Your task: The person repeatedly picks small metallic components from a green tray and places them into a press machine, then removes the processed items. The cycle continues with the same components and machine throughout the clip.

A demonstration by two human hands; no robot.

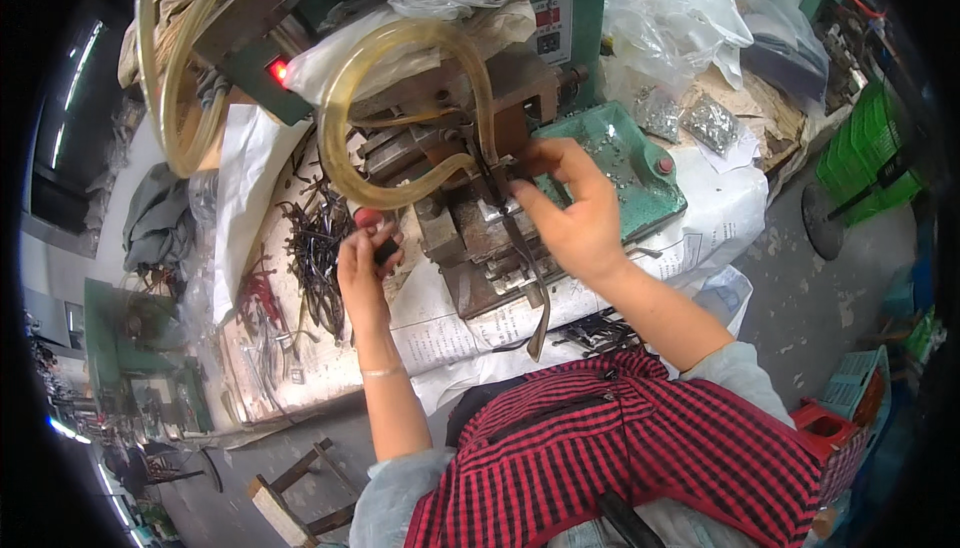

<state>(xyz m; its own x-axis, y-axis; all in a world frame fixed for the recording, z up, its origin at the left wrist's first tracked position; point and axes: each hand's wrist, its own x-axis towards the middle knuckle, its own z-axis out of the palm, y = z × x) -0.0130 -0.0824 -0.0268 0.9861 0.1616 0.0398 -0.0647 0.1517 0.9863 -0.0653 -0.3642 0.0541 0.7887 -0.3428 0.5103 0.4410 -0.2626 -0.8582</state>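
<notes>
Hands, two. Your left hand [366, 270]: fingers curled just beside one round red knob [368, 218]; whether they grip it, you cannot tell from here. Your right hand [578, 213]: thumb and forefinger set apart at the metal fixture [500, 210]; whether they pinch anything is hidden.

Dark strip [522, 245], one: slim, long and smooth, brownish black. It lies across the fixture in front of you and hangs past its near edge, the free end bent and slightly broader.

Dark pieces [318, 260], one tangled heap left of the fixture, too knotted to count. Red bundle [262, 300], one, near that heap. Yellowish hose [337, 128], one, looped above the fixture. Green tray [655, 196], one, beside your right hand. Bag of small metal parts [712, 126], one, beyond the tray.
</notes>
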